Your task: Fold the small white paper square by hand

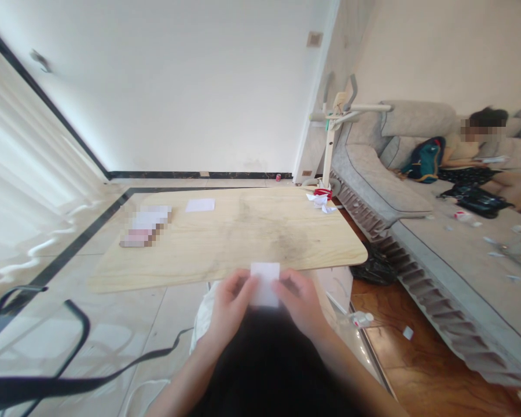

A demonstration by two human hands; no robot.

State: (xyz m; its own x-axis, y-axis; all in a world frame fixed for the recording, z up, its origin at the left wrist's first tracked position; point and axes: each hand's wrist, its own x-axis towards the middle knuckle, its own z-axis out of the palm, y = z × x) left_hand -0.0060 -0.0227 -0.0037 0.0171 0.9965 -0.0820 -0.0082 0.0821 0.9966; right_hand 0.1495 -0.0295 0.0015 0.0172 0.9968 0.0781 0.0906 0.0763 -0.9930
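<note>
A small white sheet of paper (pixel 264 285) is held upright between my two hands, just beyond the near edge of the wooden table (pixel 226 243). My left hand (pixel 235 295) pinches its left edge with thumb and curled fingers. On the other side, my right hand (pixel 296 294) grips the right edge the same way. Another white sheet (pixel 200 205) lies flat near the table's far edge. Folded white paper pieces (pixel 320 201) sit at the far right corner, by something red. A blurred-out pinkish and white item (pixel 145 226) rests at the table's left.
Right of the table stands a grey sofa (pixel 386 179), where a person (pixel 464 150) sits beside a teal backpack (pixel 426 159). A black bag (pixel 373 264) and a white bottle (pixel 361 319) are on the floor. Black metal bars (pixel 80 318) are at lower left.
</note>
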